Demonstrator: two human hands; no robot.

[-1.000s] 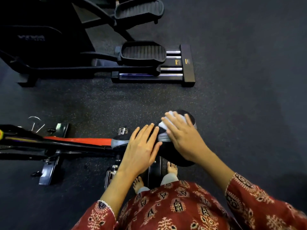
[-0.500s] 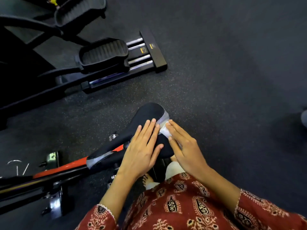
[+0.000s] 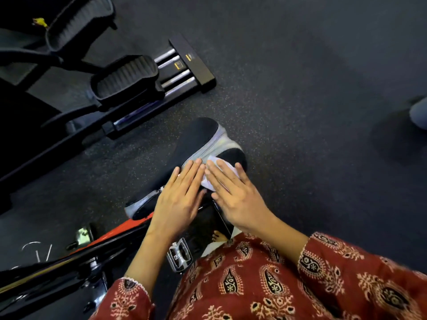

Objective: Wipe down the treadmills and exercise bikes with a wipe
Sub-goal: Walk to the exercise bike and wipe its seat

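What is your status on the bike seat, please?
Right hand flat, pressing wipe on seat; left hand flat on seat. Nothing blocking.

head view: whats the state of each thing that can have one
left hand, open, flat on the saddle
right hand, open, pressing the wipe
wipe, flat on the saddle under the right hand
saddle, both hands rest on it
elliptical pedal, nothing on it
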